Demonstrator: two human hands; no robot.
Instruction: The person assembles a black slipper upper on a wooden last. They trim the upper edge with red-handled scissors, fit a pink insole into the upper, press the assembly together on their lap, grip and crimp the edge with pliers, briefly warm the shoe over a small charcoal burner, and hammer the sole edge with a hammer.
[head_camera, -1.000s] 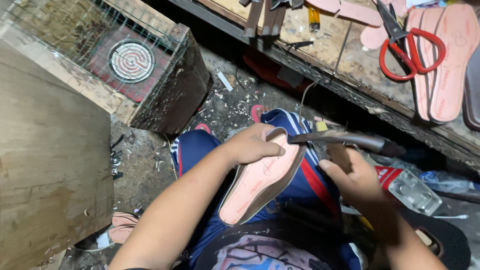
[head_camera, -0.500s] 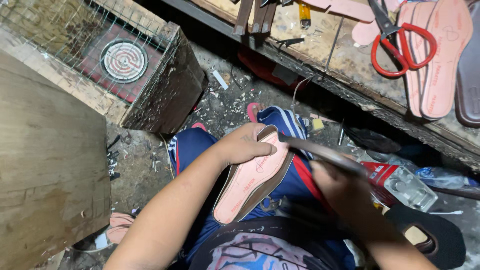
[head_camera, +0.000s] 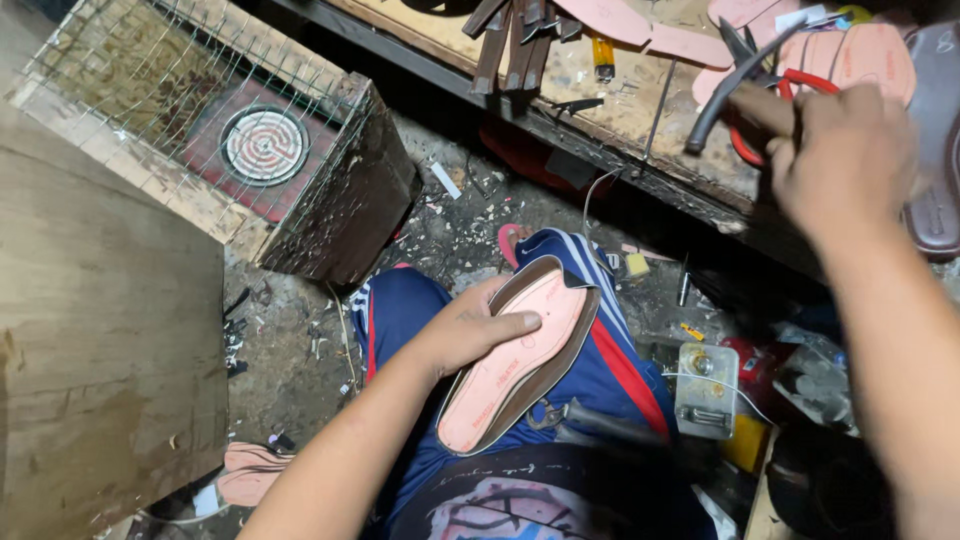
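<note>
Head view: your left hand (head_camera: 470, 330) grips the pink insole in its brown shoe sole (head_camera: 520, 360), resting on your lap. Your right hand (head_camera: 840, 150), raised over the bench (head_camera: 620, 90), clenches dark pliers (head_camera: 730, 85) beside red-handled scissors (head_camera: 770, 90).

Both forearms bare, no sleeves showing, no gloves. Left hand (head_camera: 470, 330) and right hand (head_camera: 840, 150) without rings or watch (as far as visible). Legs in dark blue track trousers (head_camera: 610, 370) with white stripes and red side band. Dark top (head_camera: 520, 500) at bottom edge, pale pink-and-blue print on front.
</note>
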